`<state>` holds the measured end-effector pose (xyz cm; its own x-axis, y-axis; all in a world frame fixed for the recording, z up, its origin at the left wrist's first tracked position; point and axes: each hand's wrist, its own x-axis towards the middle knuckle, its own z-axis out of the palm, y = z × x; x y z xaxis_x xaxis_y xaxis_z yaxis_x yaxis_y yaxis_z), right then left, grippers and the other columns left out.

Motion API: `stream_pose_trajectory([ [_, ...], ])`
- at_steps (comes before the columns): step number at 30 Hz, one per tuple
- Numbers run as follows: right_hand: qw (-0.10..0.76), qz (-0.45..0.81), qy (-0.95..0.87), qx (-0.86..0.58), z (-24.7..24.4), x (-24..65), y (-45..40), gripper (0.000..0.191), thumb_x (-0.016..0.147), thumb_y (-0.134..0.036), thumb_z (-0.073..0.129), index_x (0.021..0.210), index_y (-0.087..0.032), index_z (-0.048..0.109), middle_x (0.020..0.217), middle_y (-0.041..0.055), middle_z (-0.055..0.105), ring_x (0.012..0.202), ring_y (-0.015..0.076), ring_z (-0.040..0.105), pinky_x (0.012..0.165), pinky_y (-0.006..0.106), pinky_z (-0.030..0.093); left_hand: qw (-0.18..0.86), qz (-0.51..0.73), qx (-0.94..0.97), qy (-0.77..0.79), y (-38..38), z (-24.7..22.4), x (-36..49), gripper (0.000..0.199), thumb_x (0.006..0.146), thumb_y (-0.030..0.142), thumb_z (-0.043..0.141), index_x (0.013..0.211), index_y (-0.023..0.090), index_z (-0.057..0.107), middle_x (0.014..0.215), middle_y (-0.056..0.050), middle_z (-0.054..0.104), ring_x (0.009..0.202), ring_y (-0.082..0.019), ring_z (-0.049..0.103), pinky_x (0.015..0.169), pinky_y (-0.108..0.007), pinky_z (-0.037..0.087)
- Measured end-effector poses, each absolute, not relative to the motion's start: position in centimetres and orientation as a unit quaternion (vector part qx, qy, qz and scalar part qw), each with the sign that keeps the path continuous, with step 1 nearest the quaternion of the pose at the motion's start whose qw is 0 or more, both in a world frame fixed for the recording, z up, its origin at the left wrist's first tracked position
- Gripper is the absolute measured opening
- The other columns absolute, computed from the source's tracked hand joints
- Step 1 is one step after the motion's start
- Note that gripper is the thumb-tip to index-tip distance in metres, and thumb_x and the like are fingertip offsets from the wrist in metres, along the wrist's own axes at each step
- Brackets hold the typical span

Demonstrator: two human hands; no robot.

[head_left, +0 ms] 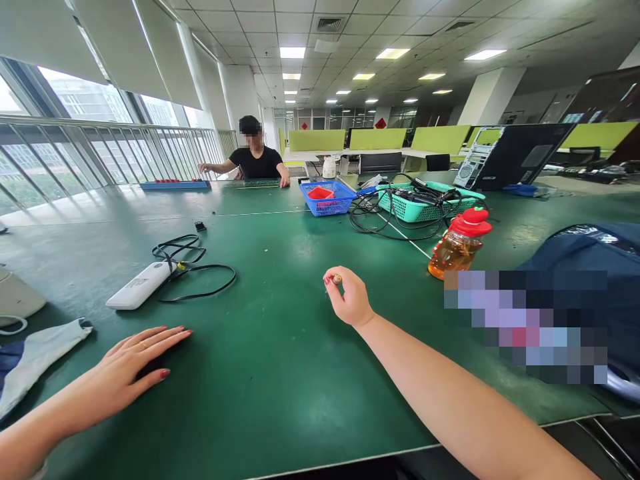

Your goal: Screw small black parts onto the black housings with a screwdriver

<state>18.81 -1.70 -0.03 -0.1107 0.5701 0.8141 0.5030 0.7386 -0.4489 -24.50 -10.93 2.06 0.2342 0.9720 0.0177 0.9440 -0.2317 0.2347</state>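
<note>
- Fingers (pixel 329 275) of the right hand (pixel 354 301) curl inward and pinch a small round brownish thing (pixel 338 279), held just above or on the table (pixel 280 393); which of the two cannot be told.
- Left hand (pixel 125 363) lies palm down on the table, its fingers stretched out and the thumb set apart from them, holding nothing visible.
- White block (pixel 143 285) lies beyond the left hand, with a black cable (pixel 213 268) looped beside it and a small black plug (pixel 200 227) farther off.
- Pale and dark blue cloth (pixel 47 350) lies to the left of that hand, near the edge of view.
- Bottle (pixel 456 248) with a red lid and amber liquid stands beyond the right hand, to its right; a dark blue bag (pixel 575 260) sits nearer the right edge, partly behind a blurred patch.
- Green basket (pixel 413 210) farther back carries tangled black cords; beside it, a blue basket (pixel 327 205) holds a red container (pixel 321 193).
- Black computer case (pixel 520 157) leans at the back right.
- Another person (pixel 256 160) in a black top sits at the far side, one arm reaching out near a long blue tray (pixel 175 186).
</note>
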Motion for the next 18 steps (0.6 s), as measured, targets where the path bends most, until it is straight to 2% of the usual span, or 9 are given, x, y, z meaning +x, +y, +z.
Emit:
stream_pose_trajectory([
  [3,0.558,0.037,-0.741,-0.372,0.0,18.9,-1.7,0.01,0.086,-0.022,0.046,0.08,-0.024,0.054,0.072,0.0024,0.062,0.065,0.0175,0.057,0.067,0.031,0.048,0.1,0.105,0.773,0.618,-11.3,1.9,-27.0,0.043,0.08,0.05,0.058,0.123,0.055,0.057,0.138,0.015,0.057,0.134,-0.025,0.048,0.115,-0.051,0.033],
  [7,0.555,0.037,-0.742,-0.375,0.0,18.9,-1.7,0.01,0.086,-0.022,0.046,0.08,-0.024,0.054,0.072,0.0022,0.062,0.065,0.0174,0.057,0.067,0.031,0.047,0.067,0.166,0.756,0.63,-11.7,1.7,-27.9,0.044,0.077,0.055,0.061,0.121,0.055,0.056,0.135,0.017,0.059,0.125,-0.024,0.056,0.111,-0.049,0.039],
  [11,0.559,0.031,-0.743,-0.368,0.0,18.9,-1.7,0.01,0.086,-0.021,0.046,0.08,-0.024,0.053,0.072,0.002,0.062,0.065,0.017,0.056,0.066,0.031,0.047,-0.018,0.177,0.703,0.689,-11.6,1.8,-26.3,0.052,0.07,0.067,0.059,0.116,0.044,0.062,0.121,0.008,0.069,0.112,-0.026,0.062,0.106,-0.048,0.044],
  [14,0.558,0.036,-0.741,-0.372,0.0,18.8,-1.6,0.01,0.086,-0.021,0.046,0.08,-0.024,0.053,0.072,0.0023,0.063,0.066,0.0172,0.057,0.066,0.032,0.048,-0.036,0.137,0.683,0.716,-11.4,1.8,-25.2,0.049,0.07,0.067,0.055,0.105,0.035,0.069,0.109,0.002,0.074,0.106,-0.028,0.064,0.1,-0.047,0.047],
  [18,0.557,0.041,-0.739,-0.377,0.0,18.8,-1.7,0.01,0.086,-0.021,0.045,0.08,-0.024,0.053,0.072,0.0021,0.063,0.064,0.0168,0.057,0.064,0.031,0.048,-0.023,0.121,0.668,0.734,-11.4,1.9,-24.7,0.04,0.074,0.061,0.05,0.097,0.036,0.069,0.098,0.003,0.075,0.094,-0.028,0.067,0.09,-0.043,0.051],
])
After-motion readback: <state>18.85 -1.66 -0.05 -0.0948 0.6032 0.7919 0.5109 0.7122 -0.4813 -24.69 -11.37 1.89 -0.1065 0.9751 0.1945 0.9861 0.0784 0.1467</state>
